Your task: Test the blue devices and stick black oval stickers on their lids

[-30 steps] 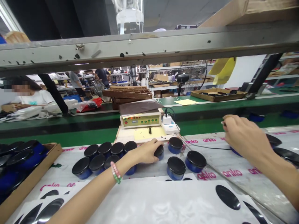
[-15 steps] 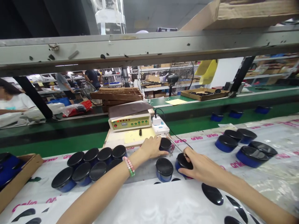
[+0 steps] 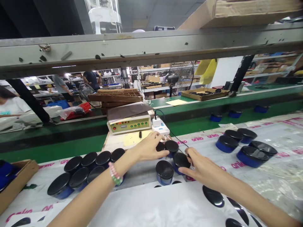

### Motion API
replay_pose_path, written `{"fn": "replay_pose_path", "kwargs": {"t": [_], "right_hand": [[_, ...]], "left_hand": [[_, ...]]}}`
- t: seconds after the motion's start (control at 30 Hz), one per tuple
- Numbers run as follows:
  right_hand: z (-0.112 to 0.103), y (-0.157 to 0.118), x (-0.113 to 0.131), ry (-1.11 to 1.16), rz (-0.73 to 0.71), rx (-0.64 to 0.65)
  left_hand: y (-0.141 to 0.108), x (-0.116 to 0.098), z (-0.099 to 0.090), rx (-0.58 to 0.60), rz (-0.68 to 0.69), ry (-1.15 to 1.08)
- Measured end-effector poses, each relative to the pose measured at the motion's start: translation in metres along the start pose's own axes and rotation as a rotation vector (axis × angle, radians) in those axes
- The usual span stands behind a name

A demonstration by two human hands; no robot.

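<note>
My left hand (image 3: 151, 147) has its thumb and fingers apart, beside a small black-topped blue container (image 3: 160, 146) partly behind it. Its thumb is near another such container (image 3: 171, 146). My right hand (image 3: 197, 162) curls at the right side of a third container (image 3: 181, 160), thumb at its lower edge; the fingertips are partly hidden. A thin black cable (image 3: 176, 137) runs to the right hand's fingers. One more container (image 3: 164, 172) stands in front, touched by neither hand.
Two rows of black-topped containers (image 3: 74, 164) stand at left, and several more (image 3: 226, 144) at right. White sheets (image 3: 132, 205) with black ovals lie in front. Behind are a control box (image 3: 129, 124), a power socket (image 3: 156, 121) and a metal beam (image 3: 142, 47).
The view has shifted slightly. My left hand has opened from around a container; two containers now show beside it. My right hand and its container have moved left, closer to the others.
</note>
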State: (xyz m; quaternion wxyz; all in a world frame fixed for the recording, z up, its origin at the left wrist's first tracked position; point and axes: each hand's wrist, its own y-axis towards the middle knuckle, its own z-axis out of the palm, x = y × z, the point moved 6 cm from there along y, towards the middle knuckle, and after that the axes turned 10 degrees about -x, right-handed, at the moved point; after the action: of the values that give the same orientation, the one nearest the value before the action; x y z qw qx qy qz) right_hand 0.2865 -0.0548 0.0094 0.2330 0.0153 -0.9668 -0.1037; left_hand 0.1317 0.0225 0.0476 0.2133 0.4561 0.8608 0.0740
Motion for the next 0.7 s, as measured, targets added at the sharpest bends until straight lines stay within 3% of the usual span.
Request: {"fn": "replay_pose_path", "kwargs": {"t": [0.07, 0.17, 0.37, 0.47, 0.6, 0.7], "right_hand": [[-0.002, 0.0, -0.003, 0.015, -0.005, 0.035], [0.004, 0.0, 0.002, -0.003, -0.071, 0.048], [0.0, 0.001, 0.008, -0.065, -0.058, 0.014], [-0.03, 0.013, -0.022, -0.179, 0.067, -0.11], [-0.077, 0.024, -0.09, -0.429, 0.34, -0.369], [-0.089, 0.026, -0.124, -0.504, 0.445, -0.424]], "left_hand": [[-0.024, -0.011, 0.001, 0.043, -0.012, -0.006], [-0.049, -0.023, 0.021, 0.133, -0.066, 0.024], [-0.044, -0.018, 0.041, 0.072, -0.15, 0.044], [-0.041, -0.012, 0.039, 0.046, -0.183, 0.07], [-0.046, -0.013, 0.023, -0.071, -0.212, 0.013], [-0.051, -0.021, 0.007, -0.174, -0.218, -0.113]]}}
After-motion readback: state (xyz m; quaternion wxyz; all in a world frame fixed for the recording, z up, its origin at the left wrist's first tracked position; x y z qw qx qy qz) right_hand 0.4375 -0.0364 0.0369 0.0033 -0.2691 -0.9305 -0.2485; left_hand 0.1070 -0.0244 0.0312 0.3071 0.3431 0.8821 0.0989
